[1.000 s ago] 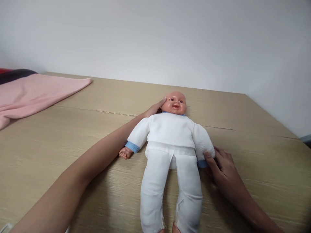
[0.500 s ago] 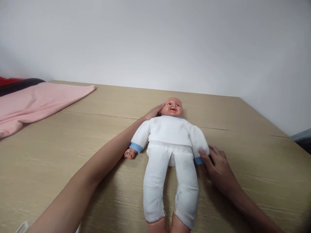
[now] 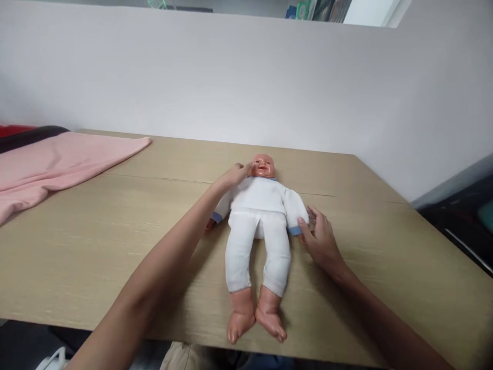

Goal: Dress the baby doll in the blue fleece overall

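Observation:
A baby doll (image 3: 258, 198) lies on its back on the wooden table, its head away from me and its bare feet near the front edge. It wears white clothes with blue cuffs and a blue collar. Beside the doll's head, my left hand (image 3: 236, 174) is open, its fingertips at the cheek; my forearm partly covers one of the doll's sleeves. On the other side, my right hand (image 3: 322, 239) holds the doll's arm near the cuff, thumb on the front and fingers around the outer side.
Pink cloth (image 3: 65, 159) is spread at the table's left, with dark and red material behind it. A pale wall with an opening rises beyond the table (image 3: 127, 216). A dark object (image 3: 462, 216) stands past the right edge. A white object (image 3: 54, 359) is below the front edge.
My view has tilted and pulled back, so the doll's feet and the table's front edge now show. My left hand has lifted slightly over the doll's cheek. My right hand stays at the doll's arm.

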`<state>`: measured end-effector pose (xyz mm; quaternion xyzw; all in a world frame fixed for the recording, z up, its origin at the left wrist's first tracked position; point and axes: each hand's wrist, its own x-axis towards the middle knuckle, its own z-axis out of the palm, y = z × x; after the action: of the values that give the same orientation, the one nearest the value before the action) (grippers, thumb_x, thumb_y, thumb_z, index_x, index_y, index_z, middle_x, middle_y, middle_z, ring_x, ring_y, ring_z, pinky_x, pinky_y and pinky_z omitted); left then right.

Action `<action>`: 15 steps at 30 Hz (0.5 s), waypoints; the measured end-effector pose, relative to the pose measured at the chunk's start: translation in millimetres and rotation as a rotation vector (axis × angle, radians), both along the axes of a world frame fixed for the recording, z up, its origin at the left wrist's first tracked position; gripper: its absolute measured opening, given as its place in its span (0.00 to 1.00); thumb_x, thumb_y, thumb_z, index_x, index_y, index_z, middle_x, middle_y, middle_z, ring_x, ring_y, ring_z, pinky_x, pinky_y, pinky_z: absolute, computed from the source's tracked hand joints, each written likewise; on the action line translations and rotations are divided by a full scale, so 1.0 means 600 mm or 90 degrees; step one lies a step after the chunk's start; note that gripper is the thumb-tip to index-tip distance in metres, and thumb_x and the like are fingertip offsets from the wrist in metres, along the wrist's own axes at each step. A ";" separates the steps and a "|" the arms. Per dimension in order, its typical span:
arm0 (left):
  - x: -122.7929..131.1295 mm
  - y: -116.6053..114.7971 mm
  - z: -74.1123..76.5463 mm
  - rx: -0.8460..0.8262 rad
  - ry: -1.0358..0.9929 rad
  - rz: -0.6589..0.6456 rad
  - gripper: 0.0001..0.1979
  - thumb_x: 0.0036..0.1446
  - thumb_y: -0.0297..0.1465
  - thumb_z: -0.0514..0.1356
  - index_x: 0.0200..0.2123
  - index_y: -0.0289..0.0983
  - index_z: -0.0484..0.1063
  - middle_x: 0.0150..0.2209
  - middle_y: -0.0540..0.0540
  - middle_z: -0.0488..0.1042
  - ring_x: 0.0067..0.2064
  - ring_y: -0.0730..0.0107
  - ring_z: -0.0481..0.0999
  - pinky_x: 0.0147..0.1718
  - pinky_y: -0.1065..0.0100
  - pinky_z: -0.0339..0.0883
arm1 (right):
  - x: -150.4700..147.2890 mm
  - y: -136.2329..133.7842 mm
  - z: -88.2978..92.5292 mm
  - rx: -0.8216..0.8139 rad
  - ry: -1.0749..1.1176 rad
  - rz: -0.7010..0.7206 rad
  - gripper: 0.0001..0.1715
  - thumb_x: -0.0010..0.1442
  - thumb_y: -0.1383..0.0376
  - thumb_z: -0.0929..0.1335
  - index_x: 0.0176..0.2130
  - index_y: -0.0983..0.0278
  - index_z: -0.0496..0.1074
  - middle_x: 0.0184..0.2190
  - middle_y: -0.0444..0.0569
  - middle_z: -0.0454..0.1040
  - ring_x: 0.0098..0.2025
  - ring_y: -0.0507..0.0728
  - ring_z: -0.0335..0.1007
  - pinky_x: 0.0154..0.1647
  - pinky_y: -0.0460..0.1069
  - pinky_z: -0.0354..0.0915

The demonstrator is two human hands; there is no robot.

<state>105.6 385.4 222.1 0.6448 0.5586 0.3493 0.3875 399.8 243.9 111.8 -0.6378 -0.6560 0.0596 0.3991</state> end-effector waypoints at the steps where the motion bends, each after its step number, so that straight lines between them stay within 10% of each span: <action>1: 0.008 -0.028 0.008 0.027 0.026 0.024 0.29 0.76 0.48 0.58 0.61 0.28 0.74 0.69 0.24 0.73 0.75 0.33 0.63 0.74 0.40 0.52 | -0.005 -0.007 0.005 0.018 -0.019 -0.012 0.44 0.73 0.39 0.62 0.67 0.70 0.67 0.65 0.72 0.74 0.66 0.75 0.70 0.69 0.72 0.65; 3: 0.027 -0.105 0.025 0.103 0.064 0.055 0.27 0.76 0.44 0.61 0.65 0.29 0.71 0.73 0.26 0.67 0.78 0.35 0.56 0.77 0.40 0.45 | -0.019 -0.033 0.028 0.053 -0.076 -0.018 0.39 0.74 0.42 0.64 0.66 0.69 0.69 0.65 0.72 0.74 0.69 0.76 0.67 0.71 0.73 0.62; 9: 0.037 -0.444 0.030 0.384 0.031 -0.103 0.16 0.77 0.36 0.61 0.64 0.41 0.71 0.67 0.38 0.74 0.71 0.51 0.70 0.70 0.49 0.65 | -0.107 -0.224 0.137 0.119 -0.086 0.121 0.09 0.76 0.58 0.68 0.51 0.60 0.75 0.53 0.58 0.80 0.59 0.68 0.75 0.63 0.64 0.69; 12: 0.006 -0.577 -0.052 0.484 -0.086 -0.157 0.14 0.75 0.31 0.59 0.61 0.42 0.71 0.53 0.40 0.82 0.57 0.54 0.81 0.60 0.50 0.75 | -0.152 -0.334 0.125 0.179 0.001 0.236 0.07 0.72 0.70 0.67 0.41 0.59 0.70 0.35 0.47 0.75 0.38 0.58 0.73 0.41 0.53 0.69; 15: -0.045 -0.647 -0.178 0.609 -0.054 -0.148 0.09 0.73 0.27 0.56 0.51 0.43 0.74 0.34 0.48 0.80 0.34 0.62 0.78 0.42 0.56 0.76 | -0.184 -0.405 0.052 0.279 -0.034 0.519 0.12 0.69 0.71 0.66 0.33 0.58 0.65 0.25 0.40 0.68 0.26 0.54 0.62 0.29 0.52 0.61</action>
<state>78.5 -2.7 115.4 0.7937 0.2437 0.5470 0.1068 289.3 1.2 143.0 -0.2295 -0.8605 0.0549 0.4515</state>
